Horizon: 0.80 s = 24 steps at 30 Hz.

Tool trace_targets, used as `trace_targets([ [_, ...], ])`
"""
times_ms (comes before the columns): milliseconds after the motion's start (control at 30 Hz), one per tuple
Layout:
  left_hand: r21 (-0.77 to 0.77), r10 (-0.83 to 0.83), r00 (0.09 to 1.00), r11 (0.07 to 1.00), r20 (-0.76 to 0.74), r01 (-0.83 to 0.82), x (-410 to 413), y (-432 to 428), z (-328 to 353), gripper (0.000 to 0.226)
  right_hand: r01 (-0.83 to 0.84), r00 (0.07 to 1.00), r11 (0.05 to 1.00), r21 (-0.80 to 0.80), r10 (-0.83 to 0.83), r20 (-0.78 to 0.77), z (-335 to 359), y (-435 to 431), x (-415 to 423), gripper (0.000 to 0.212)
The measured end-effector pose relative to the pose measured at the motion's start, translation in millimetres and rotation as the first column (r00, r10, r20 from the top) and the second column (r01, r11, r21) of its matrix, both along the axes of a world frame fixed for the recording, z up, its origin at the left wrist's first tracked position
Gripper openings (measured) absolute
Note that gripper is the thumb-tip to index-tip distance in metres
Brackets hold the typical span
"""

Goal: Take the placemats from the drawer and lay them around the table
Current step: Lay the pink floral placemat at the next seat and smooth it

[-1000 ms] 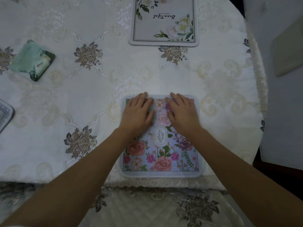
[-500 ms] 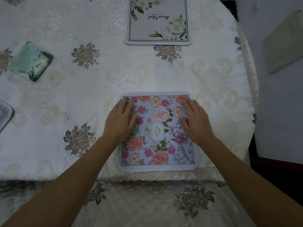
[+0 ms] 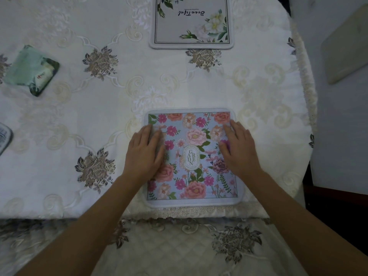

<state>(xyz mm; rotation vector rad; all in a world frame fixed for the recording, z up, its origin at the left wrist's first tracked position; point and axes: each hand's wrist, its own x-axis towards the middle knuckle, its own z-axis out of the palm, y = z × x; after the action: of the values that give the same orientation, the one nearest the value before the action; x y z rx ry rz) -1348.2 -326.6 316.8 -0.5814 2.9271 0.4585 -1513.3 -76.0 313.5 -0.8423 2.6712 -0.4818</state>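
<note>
**Flattening a placemat at the near edge of the table**

Head view: the floral placemat (image 3: pixel 192 156) lies flat on the table (image 3: pixel 99 116), close to its near edge. The left hand (image 3: pixel 144 154) rests palm-down on the mat's left side and the right hand (image 3: pixel 238 150) on its right side, fingers spread and flat, gripping nothing. A second placemat (image 3: pixel 191 26), pale with white flowers, sits across the table at the far side. A green packet (image 3: pixel 31 70) lies well apart to the left, and what may be another mat's corner (image 3: pixel 5 136) shows at the left margin, too cropped to be sure. The step in hand looks like smoothing and squaring this mat. Next would be lifting both palms off and fetching a further mat for an unfilled place.
</note>
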Motion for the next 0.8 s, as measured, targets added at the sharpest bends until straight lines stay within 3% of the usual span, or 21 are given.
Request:
trace_targets([
  [333, 0.017, 0.081, 0.997, 0.997, 0.013, -0.081, -38.9, -23.2, 6.6, 0.057, 0.001, 1.0, 1.0, 0.01, -0.001, -0.01, -1.3, -30.1, -39.4, 0.052],
  [800, 0.142, -0.004, 1.0, 0.99, 0.03, 0.0, 77.0, 39.8, 15.3, 0.06, -0.07, 0.989, 0.997, 0.028, 0.065, 0.131, 9.7, 73.8, 89.4, 0.06],
])
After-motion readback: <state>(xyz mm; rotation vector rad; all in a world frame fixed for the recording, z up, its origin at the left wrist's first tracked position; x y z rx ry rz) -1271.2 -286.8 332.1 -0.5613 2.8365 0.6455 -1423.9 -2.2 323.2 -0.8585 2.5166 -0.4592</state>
